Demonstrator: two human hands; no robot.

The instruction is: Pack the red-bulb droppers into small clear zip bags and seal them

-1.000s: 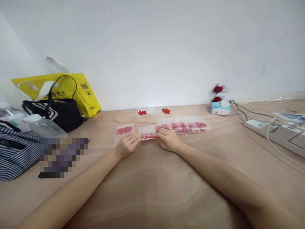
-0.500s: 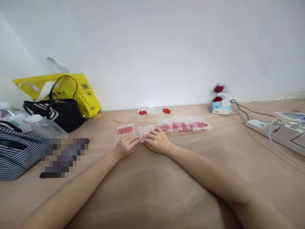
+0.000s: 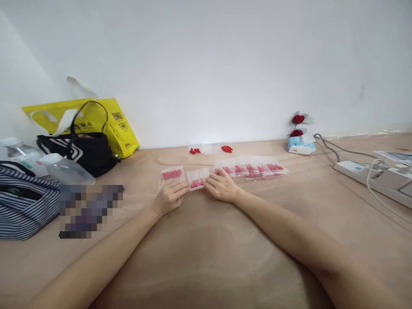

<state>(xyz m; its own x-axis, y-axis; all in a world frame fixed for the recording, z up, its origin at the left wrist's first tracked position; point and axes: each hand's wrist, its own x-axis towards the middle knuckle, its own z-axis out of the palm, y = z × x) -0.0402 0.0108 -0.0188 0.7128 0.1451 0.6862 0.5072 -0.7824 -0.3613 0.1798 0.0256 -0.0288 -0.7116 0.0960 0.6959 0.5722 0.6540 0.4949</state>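
Note:
A small clear bag (image 3: 197,177) with several red pieces in its lower part lies between my hands. My right hand (image 3: 221,185) is closed on its right edge. My left hand (image 3: 171,196) has its fingers pressed together at the bag's lower left corner, and it also covers the lower part of another clear bag (image 3: 172,174) holding several red pieces. To the right of my right hand, several filled clear bags (image 3: 254,167) overlap in a row. Near the wall, loose-looking red pieces (image 3: 195,151) and a second red cluster (image 3: 227,149) rest on clear bags (image 3: 210,148).
On the left are a yellow bag (image 3: 124,128), a black bag (image 3: 92,152), a plastic bottle (image 3: 67,168), a striped bag (image 3: 28,206) and a blurred-out item (image 3: 86,212). On the right, a tissue pack (image 3: 301,145) with red roses (image 3: 298,119) and a power strip (image 3: 357,171).
My right hand has slid right along the bag, uncovering its red pieces. My left hand has stayed nearly in place. The whole view has shifted slightly.

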